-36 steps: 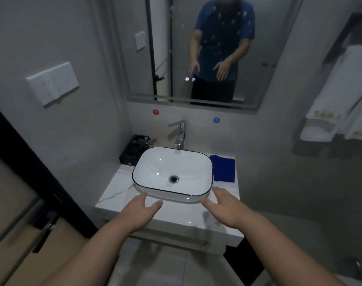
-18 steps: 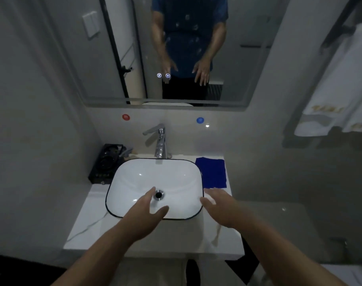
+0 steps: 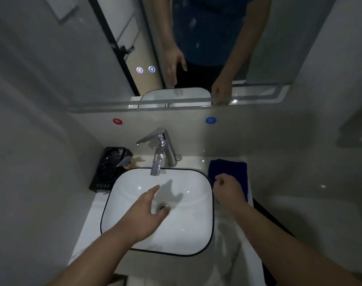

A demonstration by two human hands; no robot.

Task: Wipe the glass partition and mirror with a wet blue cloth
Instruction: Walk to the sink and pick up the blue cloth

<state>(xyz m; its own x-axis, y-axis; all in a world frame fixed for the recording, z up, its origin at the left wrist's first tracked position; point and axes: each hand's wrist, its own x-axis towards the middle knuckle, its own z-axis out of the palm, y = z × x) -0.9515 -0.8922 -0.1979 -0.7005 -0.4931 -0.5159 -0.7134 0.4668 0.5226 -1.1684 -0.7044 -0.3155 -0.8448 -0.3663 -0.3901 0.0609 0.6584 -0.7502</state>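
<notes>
Dim bathroom counter (image 3: 225,254): right hand (image 3: 227,189) curls its fingers onto the blue cloth (image 3: 236,169) lying under and just beyond it, left hand (image 3: 145,211) hovers loose over the basin (image 3: 192,234). I'd grab a full bunch, then wet it under the faucet (image 3: 161,153) leftward.

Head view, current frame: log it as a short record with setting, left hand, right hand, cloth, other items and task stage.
setting: white basin on a pale counter, tap behind it, mirror above
left hand: open, fingers extended over the basin
right hand: fingers curled on the blue cloth
blue cloth: lying on the counter, right of the basin
other: black box left of the basin
task stage: cloth not yet lifted; wiping not begun
</notes>
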